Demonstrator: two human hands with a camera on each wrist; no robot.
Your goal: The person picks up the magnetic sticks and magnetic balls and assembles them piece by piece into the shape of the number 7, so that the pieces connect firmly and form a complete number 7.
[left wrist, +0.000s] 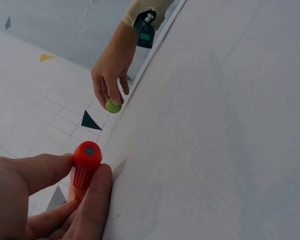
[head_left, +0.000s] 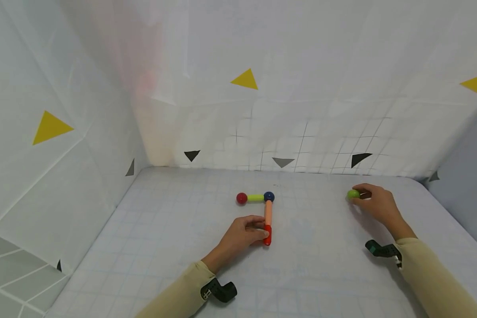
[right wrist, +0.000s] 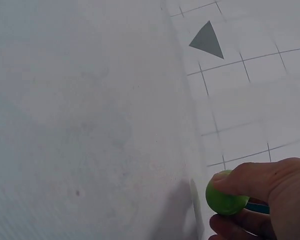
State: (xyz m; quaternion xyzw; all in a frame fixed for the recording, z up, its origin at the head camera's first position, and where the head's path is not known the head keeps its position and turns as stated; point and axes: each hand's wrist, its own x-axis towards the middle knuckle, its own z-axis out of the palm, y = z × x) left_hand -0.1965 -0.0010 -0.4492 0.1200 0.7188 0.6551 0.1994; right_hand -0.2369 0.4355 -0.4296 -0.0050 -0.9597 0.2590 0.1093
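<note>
My left hand (head_left: pixel 240 236) pinches a red rod (head_left: pixel 267 236) between thumb and fingers; in the left wrist view a small dark disc shows in the end of that red rod (left wrist: pixel 88 152). In line with it lies an orange rod (head_left: pixel 268 213), which runs up to a dark blue ball (head_left: pixel 269 197). From the blue ball a lime-green rod (head_left: pixel 256 198) reaches left to a dark red ball (head_left: pixel 241 198). Well off to the right, my right hand (head_left: pixel 377 205) holds a green ball (head_left: pixel 353 194) in its fingertips, seen close in the right wrist view as a green ball (right wrist: pixel 226 194).
The white tabletop (head_left: pixel 310 265) carries a faint grid. Behind it rises a white sheet (head_left: pixel 322 110) with yellow, black and grey triangles. Another sheet (head_left: pixel 63 176) closes the left side, and a greyish wall (head_left: pixel 469 176) the right. Dark wrist devices (head_left: pixel 222 291) sit on both sleeves.
</note>
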